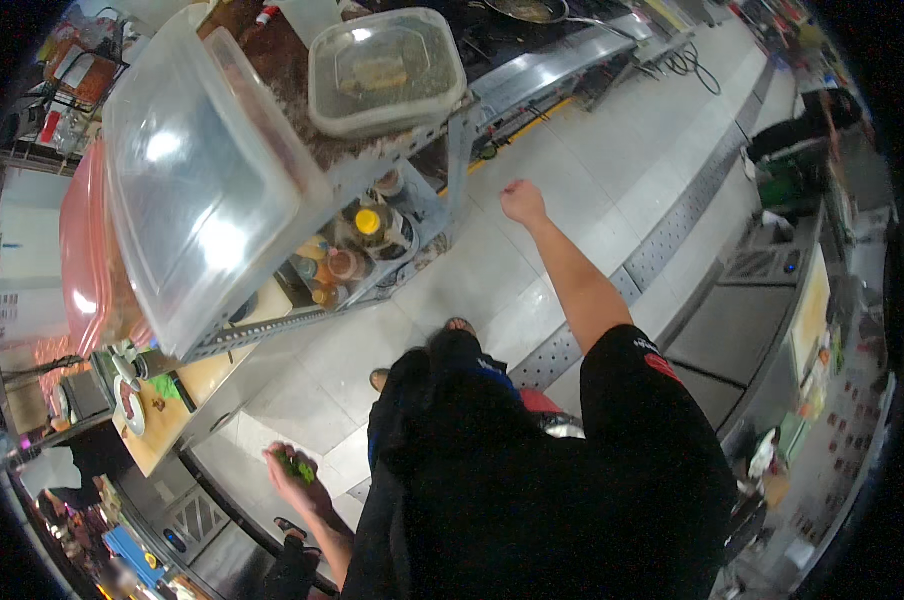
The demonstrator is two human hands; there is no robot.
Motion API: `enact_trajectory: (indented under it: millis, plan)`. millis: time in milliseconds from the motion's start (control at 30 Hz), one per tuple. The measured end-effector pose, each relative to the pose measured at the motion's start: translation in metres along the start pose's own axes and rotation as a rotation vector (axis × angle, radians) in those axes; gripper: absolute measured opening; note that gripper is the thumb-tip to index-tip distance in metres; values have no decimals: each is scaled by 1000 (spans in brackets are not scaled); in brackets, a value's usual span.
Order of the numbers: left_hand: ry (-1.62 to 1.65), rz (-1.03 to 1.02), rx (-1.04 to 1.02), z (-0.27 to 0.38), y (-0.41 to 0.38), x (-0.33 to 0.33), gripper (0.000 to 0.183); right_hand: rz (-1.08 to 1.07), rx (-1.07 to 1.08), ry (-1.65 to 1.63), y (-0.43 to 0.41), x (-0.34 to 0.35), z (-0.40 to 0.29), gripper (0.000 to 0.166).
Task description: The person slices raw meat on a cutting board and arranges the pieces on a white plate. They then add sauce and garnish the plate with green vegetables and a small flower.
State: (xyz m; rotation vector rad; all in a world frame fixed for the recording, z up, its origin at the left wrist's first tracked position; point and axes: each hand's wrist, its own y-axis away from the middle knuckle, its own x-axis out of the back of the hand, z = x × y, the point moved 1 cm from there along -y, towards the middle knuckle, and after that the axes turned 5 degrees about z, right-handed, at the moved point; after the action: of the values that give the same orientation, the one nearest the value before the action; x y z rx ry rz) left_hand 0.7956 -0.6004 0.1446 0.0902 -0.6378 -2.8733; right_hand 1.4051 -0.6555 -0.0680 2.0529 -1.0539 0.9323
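My left hand [293, 471] is low on the left, its fingers curled around a small bunch of green leafy herbs [299, 468]. Over the tiled floor [489, 255], my right hand [523, 202] is stretched out in a fist, and I see nothing in it. Ahead of my left hand is a light cutting board [210, 379]. On it are a white plate [138, 420] with pieces of red meat, a dark-handled knife [184, 394] and some green leaf [164, 385].
A metal rack [459, 154] holds a large clear plastic bin [196, 172], a lidded container [384, 71] and, lower down, bottles, one with a yellow cap [367, 220]. A pan [530, 9] sits beyond. Drain grating [643, 262] crosses the floor. People stand lower left [294, 566] and far right [804, 127].
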Motion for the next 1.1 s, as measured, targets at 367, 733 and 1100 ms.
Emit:
enact_trajectory:
  millis: [367,733,1100]
  plan:
    - [-276,426,-65,3,96,28,30,-371,505,-215,-138,-88,-117,43]
    - [-253,309,-60,3,71,20,30,-213,375,-260,-137,-75,-81,51]
    - [-12,119,22,-28,-4,71,31,287,442,-693,-14,121,-33,58]
